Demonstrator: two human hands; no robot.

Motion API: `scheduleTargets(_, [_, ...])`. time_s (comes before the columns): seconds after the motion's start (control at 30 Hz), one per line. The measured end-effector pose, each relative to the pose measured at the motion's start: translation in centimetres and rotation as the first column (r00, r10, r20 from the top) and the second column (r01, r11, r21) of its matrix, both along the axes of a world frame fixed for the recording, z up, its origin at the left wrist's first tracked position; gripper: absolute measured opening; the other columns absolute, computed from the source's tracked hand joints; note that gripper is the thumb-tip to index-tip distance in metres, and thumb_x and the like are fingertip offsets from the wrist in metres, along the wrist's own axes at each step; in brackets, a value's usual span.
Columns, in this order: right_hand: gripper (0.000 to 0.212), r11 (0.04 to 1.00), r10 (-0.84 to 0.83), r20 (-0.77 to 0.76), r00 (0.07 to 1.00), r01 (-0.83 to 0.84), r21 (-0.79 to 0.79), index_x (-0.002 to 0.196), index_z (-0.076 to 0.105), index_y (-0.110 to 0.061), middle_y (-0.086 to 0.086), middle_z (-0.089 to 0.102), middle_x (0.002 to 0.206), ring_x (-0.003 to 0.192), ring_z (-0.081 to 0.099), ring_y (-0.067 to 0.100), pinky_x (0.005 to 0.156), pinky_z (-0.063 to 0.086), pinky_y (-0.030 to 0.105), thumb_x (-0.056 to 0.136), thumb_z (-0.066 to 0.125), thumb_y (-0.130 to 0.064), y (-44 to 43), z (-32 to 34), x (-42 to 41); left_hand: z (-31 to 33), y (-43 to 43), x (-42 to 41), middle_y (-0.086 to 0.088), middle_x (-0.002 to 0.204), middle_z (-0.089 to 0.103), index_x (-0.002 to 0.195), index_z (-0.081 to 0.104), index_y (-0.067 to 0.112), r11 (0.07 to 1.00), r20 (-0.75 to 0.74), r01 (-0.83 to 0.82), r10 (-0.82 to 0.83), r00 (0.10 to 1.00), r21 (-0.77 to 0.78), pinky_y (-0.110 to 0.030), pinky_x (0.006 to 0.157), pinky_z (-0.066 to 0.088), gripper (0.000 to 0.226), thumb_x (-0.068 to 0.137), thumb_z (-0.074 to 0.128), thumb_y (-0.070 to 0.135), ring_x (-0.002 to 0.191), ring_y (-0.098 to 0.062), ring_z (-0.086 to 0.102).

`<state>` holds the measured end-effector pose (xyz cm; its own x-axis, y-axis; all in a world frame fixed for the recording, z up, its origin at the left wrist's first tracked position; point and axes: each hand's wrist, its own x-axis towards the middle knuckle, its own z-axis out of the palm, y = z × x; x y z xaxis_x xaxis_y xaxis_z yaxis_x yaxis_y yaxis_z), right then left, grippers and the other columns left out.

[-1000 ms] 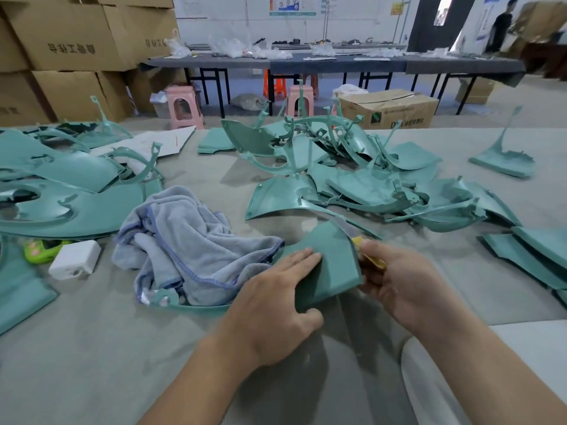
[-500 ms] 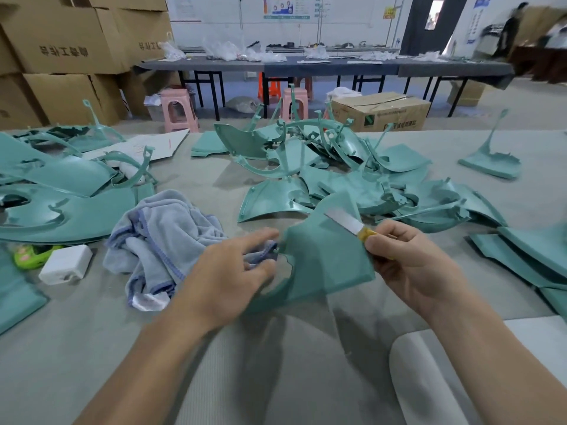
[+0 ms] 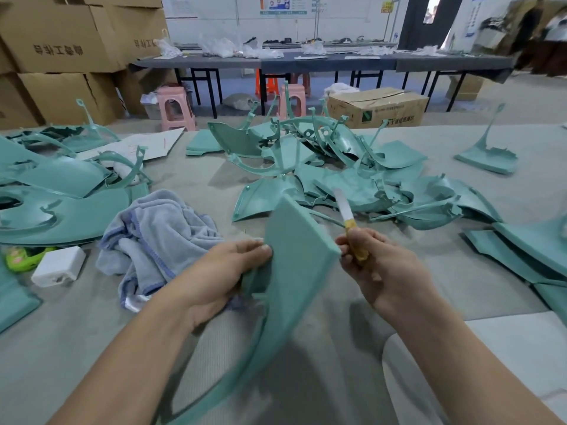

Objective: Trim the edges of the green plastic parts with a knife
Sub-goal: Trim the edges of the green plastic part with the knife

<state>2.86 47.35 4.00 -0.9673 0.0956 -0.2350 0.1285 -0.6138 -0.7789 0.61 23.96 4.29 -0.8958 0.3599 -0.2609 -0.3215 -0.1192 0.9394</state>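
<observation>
The fingers of the left hand are curled over the left edge of a green plastic part, fingertips on its face and the thumb hidden behind it, so the part is gripped and lifted off the grey table, tilted up on edge. Its broad flat panel rises to a point between the two hands, and a long curved arm of the same part sweeps down toward the camera, blurred at its lower end. The left wrist is bent slightly inward and the bare forearm runs down to the lower left corner.

The fingers of the right hand are wrapped round the yellow handle of a knife, the thumb side uppermost. The pale blade points up and away, leaning a little left, and stands just beside the part's right edge; whether it touches cannot be told. The knuckles almost meet that right corner of the panel. The right forearm runs to the lower right corner.

Left of the left hand lies a crumpled grey-blue towel, and beyond it a white adapter. A heap of more green parts lies behind the hands, with others spread at the left and right of the table.
</observation>
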Motion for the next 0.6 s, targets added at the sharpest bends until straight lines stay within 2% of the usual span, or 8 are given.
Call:
scheduleTargets(0.1, [0.009, 0.994, -0.109, 0.029, 0.994, 0.108, 0.011, 0.086, 0.063, -0.003, 0.013, 0.069, 0.071, 0.057, 0.062, 0.016, 0.057, 0.057, 0.023, 0.091, 0.067, -0.009, 0.5, -0.2, -0.2, 0.2, 0.1, -1.0, -0.008, 0.066, 0.073, 0.083, 0.066, 0.004, 0.913, 0.101, -0.397, 0.388, 0.916, 0.091, -0.022, 0.039, 0.051, 0.02, 0.099, 0.056, 0.01, 0.048, -0.013, 0.067])
scheduleTargets(0.13, [0.009, 0.994, -0.109, 0.022, 0.994, 0.109, 0.019, 0.088, 0.063, -0.002, 0.013, 0.069, 0.072, 0.057, 0.062, 0.016, 0.057, 0.057, 0.024, 0.092, 0.067, -0.009, 0.7, -0.3, -0.2, 0.0, 0.2, -1.3, -0.006, 0.063, 0.072, 0.084, 0.062, 0.006, 0.878, 0.106, -0.469, 0.459, 0.882, 0.101, -0.023, 0.039, 0.053, 0.021, 0.102, 0.052, 0.007, 0.048, -0.013, 0.067])
scheduleTargets(0.23, [0.01, 0.99, -0.088, -0.003, 0.996, 0.088, 0.107, 0.084, 0.064, -0.005, 0.012, 0.069, 0.072, 0.057, 0.06, 0.017, 0.056, 0.056, 0.026, 0.091, 0.067, -0.011, 0.4, -0.4, -0.2, -1.1, 1.0, -1.1, -0.005, 0.071, 0.075, 0.098, 0.063, 0.005, 0.878, 0.038, -0.473, 0.472, 0.881, 0.07, -0.032, 0.046, 0.059, 0.019, 0.105, 0.046, 0.005, 0.054, -0.016, 0.07])
scheduleTargets(0.3, [0.018, 0.965, -0.071, -0.043, 0.997, 0.08, 0.248, 0.079, 0.066, -0.008, 0.011, 0.07, 0.071, 0.057, 0.059, 0.018, 0.058, 0.054, 0.028, 0.097, 0.064, -0.011, 0.0, -0.7, -0.1, -1.7, 1.5, -0.7, -0.004, 0.073, 0.076, 0.1, 0.065, 0.008, 0.88, -0.002, -0.474, 0.474, 0.88, 0.034, -0.03, 0.045, 0.057, 0.019, 0.105, 0.046, 0.007, 0.054, -0.015, 0.069])
scheduleTargets(0.37, [0.023, 0.879, -0.049, -0.137, 0.989, 0.108, 0.465, 0.077, 0.069, -0.011, 0.009, 0.072, 0.073, 0.057, 0.058, 0.016, 0.06, 0.051, 0.029, 0.099, 0.063, -0.01, -0.6, -1.3, -0.1, -1.8, 1.7, -0.5, -0.004, 0.073, 0.075, 0.1, 0.065, 0.009, 0.873, -0.026, -0.488, 0.488, 0.872, 0.031, -0.027, 0.043, 0.054, 0.021, 0.106, 0.045, 0.009, 0.052, -0.014, 0.067])
scheduleTargets(0.43, [0.022, 0.73, -0.03, -0.259, 0.965, 0.199, 0.653, 0.079, 0.073, -0.016, 0.005, 0.074, 0.073, 0.057, 0.058, 0.014, 0.059, 0.049, 0.026, 0.098, 0.065, -0.01, -1.1, -1.8, -0.4, -1.7, 1.8, -0.2, -0.008, 0.071, 0.072, 0.102, 0.064, 0.006, 0.879, -0.038, -0.472, 0.475, 0.879, 0.058, -0.026, 0.038, 0.049, 0.021, 0.107, 0.043, 0.01, 0.047, -0.016, 0.062])
scheduleTargets(0.5, [0.021, 0.65, -0.023, -0.36, 0.933, 0.287, 0.703, 0.081, 0.075, -0.021, 0.0, 0.074, 0.073, 0.059, 0.059, 0.01, 0.06, 0.049, 0.021, 0.096, 0.068, -0.009, -1.6, -2.0, -0.8, -1.7, 1.8, 0.2, -0.012, 0.07, 0.068, 0.104, 0.062, 0.002, 0.885, -0.042, -0.456, 0.461, 0.887, 0.09, -0.022, 0.033, 0.041, 0.022, 0.107, 0.041, 0.009, 0.041, -0.017, 0.056])
scheduleTargets(0.6, [0.025, 0.662, 0.02, -0.419, 0.908, 0.302, 0.686, 0.082, 0.08, -0.028, -0.001, 0.076, 0.076, 0.066, 0.067, 0.015, 0.066, 0.057, 0.025, 0.093, 0.072, -0.008, -2.1, -2.2, -0.8, -1.5, 1.7, 0.4, -0.007, 0.068, 0.071, 0.1, 0.064, 0.004, 0.88, -0.051, -0.462, 0.469, 0.882, 0.107, -0.019, 0.036, 0.042, 0.023, 0.107, 0.042, 0.008, 0.043, -0.013, 0.059])
